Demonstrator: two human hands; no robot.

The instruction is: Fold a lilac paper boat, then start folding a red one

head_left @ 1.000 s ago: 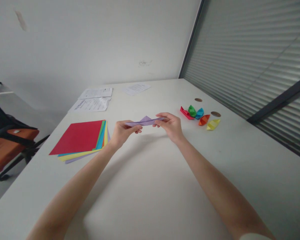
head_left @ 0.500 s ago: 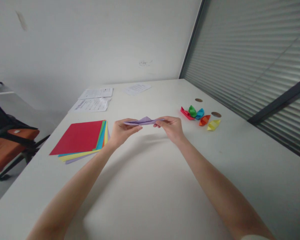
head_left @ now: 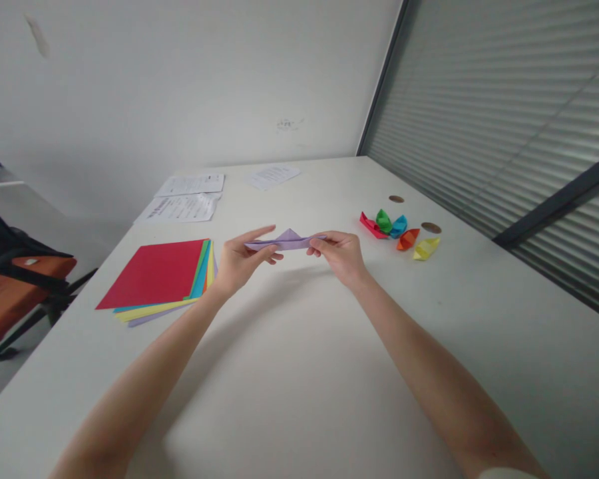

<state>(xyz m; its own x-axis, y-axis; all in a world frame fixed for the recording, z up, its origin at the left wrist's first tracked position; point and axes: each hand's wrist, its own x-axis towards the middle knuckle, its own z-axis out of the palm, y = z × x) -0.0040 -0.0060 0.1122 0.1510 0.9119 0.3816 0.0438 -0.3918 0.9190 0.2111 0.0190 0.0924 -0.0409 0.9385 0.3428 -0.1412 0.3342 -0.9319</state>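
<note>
Purple folded paper [head_left: 292, 244] is what I've got up in the air right now, above the middle of the table, its faint shadow falling underneath. Going big to small from my head cam feed: pale wall [head_left: 180, 80] across the back, grey blinds [head_left: 504, 100] down the right side, then the white table [head_left: 299, 372] filling most of my view. Off the left edge there's a chair [head_left: 22, 296] with an orange seat.

Near the table's left edge sits a stack of coloured sheets [head_left: 154, 273], red on top, with green, blue, orange, yellow and purple edges poking out. Further back I see 2 printed pages [head_left: 182, 207] on the left and another printed sheet [head_left: 273, 177] closer to the middle.

Hands: left hand [head_left: 242, 263] has the paper's left end, thumb on the near side, index finger lifted off the top. Right hand [head_left: 342, 256] pinches the right end, thumb against fingers. Between them a small peak sticks up.

Over on the right are 5 little folded boats, loosely grouped: red [head_left: 373, 226], green [head_left: 383, 219], blue [head_left: 399, 226], orange [head_left: 408, 239], yellow [head_left: 426, 249]. Smallest stuff: 2 brown round spots [head_left: 431, 227] just behind them.
</note>
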